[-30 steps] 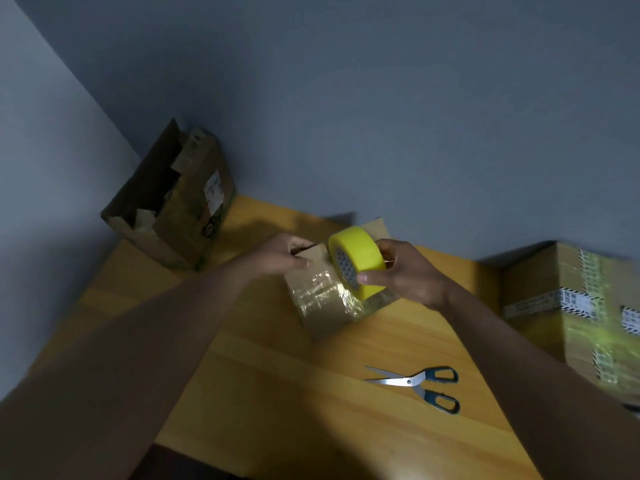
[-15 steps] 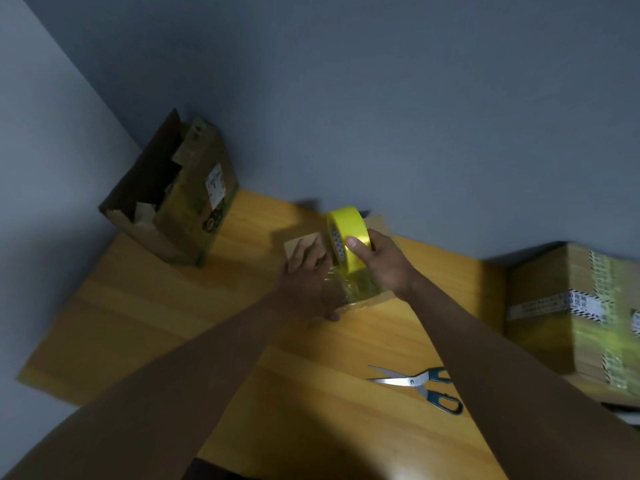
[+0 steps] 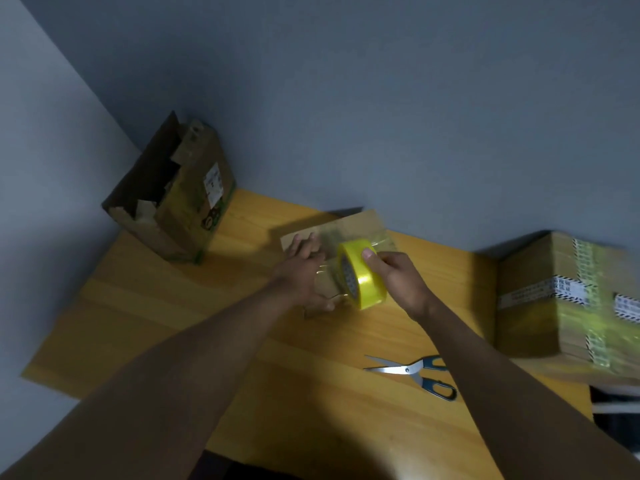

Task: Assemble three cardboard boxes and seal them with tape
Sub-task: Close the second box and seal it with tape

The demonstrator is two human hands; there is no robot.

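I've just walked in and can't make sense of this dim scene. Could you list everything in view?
small cardboard box: one, brown, middle of the table by the wall, partly wrapped in clear tape
tape roll: one, yellow, held over the small box
scissors: one pair, silver blades, dark handles, on the table near the front right
open cardboard box: one, brown with a white label, far left corner, flaps up
sealed cardboard box: one, brown with tape strips, right edge
table: one, yellow wood
wall: grey-blue, behind the table
left hand: flat on the small box
right hand: fingers gripping the tape roll
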